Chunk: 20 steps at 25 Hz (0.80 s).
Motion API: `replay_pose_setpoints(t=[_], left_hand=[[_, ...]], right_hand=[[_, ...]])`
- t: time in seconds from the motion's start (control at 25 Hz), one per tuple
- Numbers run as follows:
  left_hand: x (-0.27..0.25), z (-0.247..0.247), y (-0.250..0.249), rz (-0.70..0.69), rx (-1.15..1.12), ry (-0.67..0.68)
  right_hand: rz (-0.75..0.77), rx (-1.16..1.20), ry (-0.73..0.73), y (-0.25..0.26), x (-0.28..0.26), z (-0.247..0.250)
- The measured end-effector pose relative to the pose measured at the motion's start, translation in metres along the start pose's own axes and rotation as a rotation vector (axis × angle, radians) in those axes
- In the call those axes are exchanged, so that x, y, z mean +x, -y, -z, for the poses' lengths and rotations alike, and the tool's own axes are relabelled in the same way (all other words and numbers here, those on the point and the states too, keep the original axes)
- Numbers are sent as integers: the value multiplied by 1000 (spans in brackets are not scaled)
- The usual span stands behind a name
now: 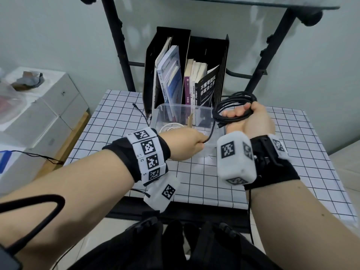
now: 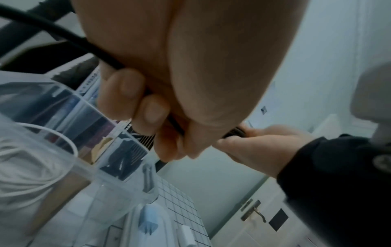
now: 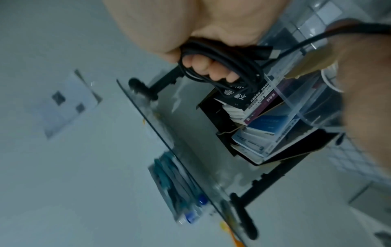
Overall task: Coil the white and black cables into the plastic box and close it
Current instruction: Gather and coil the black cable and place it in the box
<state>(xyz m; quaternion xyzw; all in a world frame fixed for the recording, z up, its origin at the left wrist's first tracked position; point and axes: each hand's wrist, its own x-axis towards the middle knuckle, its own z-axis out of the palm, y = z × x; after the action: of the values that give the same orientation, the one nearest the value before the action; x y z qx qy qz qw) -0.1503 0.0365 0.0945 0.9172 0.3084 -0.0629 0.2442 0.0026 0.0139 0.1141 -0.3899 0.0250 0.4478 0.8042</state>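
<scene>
At centre right, the right hand is gripping the coiled black cable; the left hand is pinching its loose end above the box.

Black book cover, in the file holder at 12 o'clock of the table: white Chinese print "不懂带团队 你就自己累". Remaining spine text illegible.

A black file rack of books stands at the back of the grid-patterned tablecloth. White boxes sit stacked to the left, beside the table.
</scene>
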Motion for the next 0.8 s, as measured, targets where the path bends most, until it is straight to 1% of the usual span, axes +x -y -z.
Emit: replay_pose_setpoints(t=[0.04, 0.12, 0.2, 0.28, 0.36, 0.44, 0.56, 0.68, 0.72, 0.8], left_hand=[[0, 3, -3, -10, 17, 7], [0, 13, -8, -20, 1, -15], [-2, 25, -11, -18, -39, -53], [-2, 35, -10, -14, -66, -92], [-3, 41, -8, -9, -144, -114], [-3, 46, -6, -10, -268, -126], [-4, 52, -2, -7, -361, -183], [-3, 54, 4, -8, -456, -357], [-3, 54, 7, -10, -478, -394], [-3, 52, 13, -5, -532, -417]], right_hand=[[66, -117, 27, -4, -2, 1], [211, -442, 106, -14, -4, 7], [298, -714, 204, -21, -7, 13], [335, -898, 287, -25, -6, 18], [363, -1138, 353, -27, -2, 21], [329, -1303, 422, -27, 0, 23], [125, -1245, 492, -25, -4, 23], [-26, -1162, 561, -23, -15, 21], [-75, -1137, 573, -23, -17, 21], [-145, -1084, 617, -20, -23, 19]])
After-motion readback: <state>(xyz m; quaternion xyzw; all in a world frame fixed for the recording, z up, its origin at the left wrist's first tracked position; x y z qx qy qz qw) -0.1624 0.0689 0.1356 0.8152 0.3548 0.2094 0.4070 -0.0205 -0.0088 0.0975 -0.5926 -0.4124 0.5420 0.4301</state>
